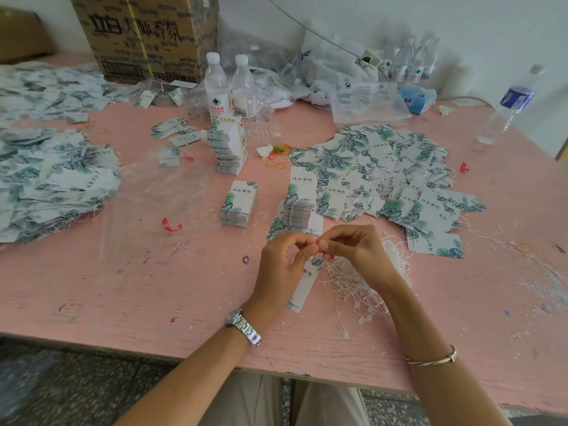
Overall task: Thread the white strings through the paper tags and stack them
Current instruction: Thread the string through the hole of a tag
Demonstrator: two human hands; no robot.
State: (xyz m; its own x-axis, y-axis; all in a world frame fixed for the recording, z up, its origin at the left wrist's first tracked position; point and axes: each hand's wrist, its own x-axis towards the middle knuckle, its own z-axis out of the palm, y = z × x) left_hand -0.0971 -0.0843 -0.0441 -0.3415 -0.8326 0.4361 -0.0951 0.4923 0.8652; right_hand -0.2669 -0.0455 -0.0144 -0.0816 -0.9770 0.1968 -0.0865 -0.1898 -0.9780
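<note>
The left hand (282, 259) has its fingers curled and pinches a leaf-printed paper tag (304, 284) by its top end; the tag slants down past the palm towards the wrist. The right hand (353, 244), fingers also curled, pinches at that same top end, fingertip to fingertip with the left. Whether a string sits between them is too small to tell. A tangle of white strings (353, 284) lies under the right hand on the pink table (153, 287). Just beyond both hands stands a stack of tags (299, 207), and further right a loose heap (384, 173).
</note>
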